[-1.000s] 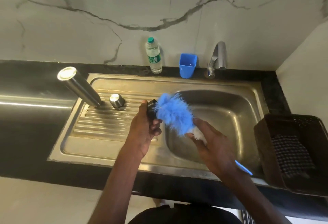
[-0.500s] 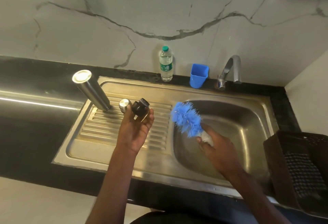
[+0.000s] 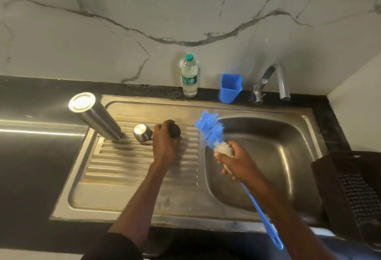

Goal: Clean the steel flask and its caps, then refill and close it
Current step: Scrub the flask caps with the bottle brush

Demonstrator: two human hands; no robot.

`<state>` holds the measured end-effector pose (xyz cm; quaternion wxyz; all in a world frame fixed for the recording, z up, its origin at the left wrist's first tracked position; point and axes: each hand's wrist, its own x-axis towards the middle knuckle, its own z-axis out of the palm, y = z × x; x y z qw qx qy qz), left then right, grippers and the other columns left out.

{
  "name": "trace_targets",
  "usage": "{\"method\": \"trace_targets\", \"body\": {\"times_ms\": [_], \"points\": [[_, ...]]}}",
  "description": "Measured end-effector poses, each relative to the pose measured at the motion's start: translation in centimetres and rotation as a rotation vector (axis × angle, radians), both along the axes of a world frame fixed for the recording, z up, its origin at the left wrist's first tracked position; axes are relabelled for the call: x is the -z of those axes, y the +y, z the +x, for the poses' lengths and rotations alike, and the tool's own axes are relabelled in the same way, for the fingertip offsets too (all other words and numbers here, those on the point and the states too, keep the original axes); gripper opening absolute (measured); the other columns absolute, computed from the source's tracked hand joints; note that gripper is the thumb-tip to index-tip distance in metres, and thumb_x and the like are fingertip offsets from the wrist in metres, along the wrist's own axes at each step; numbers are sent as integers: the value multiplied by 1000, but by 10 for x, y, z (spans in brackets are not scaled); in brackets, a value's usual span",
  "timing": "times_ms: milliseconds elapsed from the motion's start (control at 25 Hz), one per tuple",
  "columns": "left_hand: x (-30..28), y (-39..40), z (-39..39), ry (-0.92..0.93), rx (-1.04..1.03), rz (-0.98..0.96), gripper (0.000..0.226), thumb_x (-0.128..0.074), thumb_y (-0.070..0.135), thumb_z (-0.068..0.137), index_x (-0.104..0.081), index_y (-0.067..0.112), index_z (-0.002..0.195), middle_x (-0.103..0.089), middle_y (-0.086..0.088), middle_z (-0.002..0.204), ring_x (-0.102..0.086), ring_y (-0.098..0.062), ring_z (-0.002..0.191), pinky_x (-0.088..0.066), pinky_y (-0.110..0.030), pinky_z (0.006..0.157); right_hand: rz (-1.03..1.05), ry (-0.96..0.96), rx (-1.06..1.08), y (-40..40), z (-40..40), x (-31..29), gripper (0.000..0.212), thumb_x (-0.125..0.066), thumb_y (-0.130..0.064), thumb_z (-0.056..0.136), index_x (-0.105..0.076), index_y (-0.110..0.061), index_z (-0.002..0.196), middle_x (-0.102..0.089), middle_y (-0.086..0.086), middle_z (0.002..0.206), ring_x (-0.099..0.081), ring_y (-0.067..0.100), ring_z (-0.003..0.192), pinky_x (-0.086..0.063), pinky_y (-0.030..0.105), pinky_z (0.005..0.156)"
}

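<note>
On the drainboard [image 3: 123, 169], left hand [image 3: 165, 146] half-hides black cap [image 3: 174, 131].

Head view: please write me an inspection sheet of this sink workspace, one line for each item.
Surface: steel sink set in a dark counter; ribbed draining board at left.
Job's things: steel flask stands upside down on the board; steel cap beside it; black cap under the left hand.
Clutter: water bottle, blue cup, dark basket at right.
Hands: left hand grips the black cap on the board; right hand holds the blue bottle brush over the basin.
Cables: nothing seen.
Surroundings: marble-pattern wall, tap; no water seen running.
</note>
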<state>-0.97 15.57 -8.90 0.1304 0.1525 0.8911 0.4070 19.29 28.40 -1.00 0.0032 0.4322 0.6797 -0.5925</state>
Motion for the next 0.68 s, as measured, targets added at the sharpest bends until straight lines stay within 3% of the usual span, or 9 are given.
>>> {"method": "trace_targets", "body": {"times_ms": [120,200,280,400,520,680], "points": [[17,-1,-7,30,54,-88,63,-76,-4,79,-65,21,136,-58,-12,125,-61,-32,113,-53,-42,100,-182,88,95,0,0,4,42,-68,-11,97,-55,-22,135,-73,12,104,-68,20,66,-45,26,45],[19,-1,-4,19,88,-119,64,-78,-2,81,-63,20,139,-58,-12,128,-60,-31,115,-53,-43,102,-259,164,157,1,2,5,47,-65,-5,99,-52,-29,137,-74,20,107,-73,30,74,-54,29,50],[21,-2,-1,13,114,-131,65,-81,2,82,-62,19,141,-58,-13,129,-59,-32,116,-53,-42,102,-345,269,203,4,6,2,39,-61,-4,101,-55,-28,131,-72,29,107,-74,39,81,-60,32,58],[24,-5,3,14,145,-134,66,-83,9,83,-59,17,144,-59,-14,131,-59,-34,120,-52,-42,104,-577,409,308,12,11,-9,19,-53,-11,105,-62,-16,121,-68,33,111,-74,42,90,-62,32,64],[16,-7,10,59,171,-172,74,-84,27,88,-50,17,153,-56,-14,141,-53,-34,129,-47,-46,109,-762,455,355,27,13,-32,32,-57,-26,100,-67,-18,128,-71,29,118,-76,34,89,-63,30,67],[-5,6,23,349,217,-184,67,-73,34,97,-47,10,154,-47,-16,157,-41,-34,146,-37,-47,119,-740,542,319,57,4,-64,44,-61,-41,94,-68,-17,130,-72,26,115,-71,25,81,-62,30,66]]}}
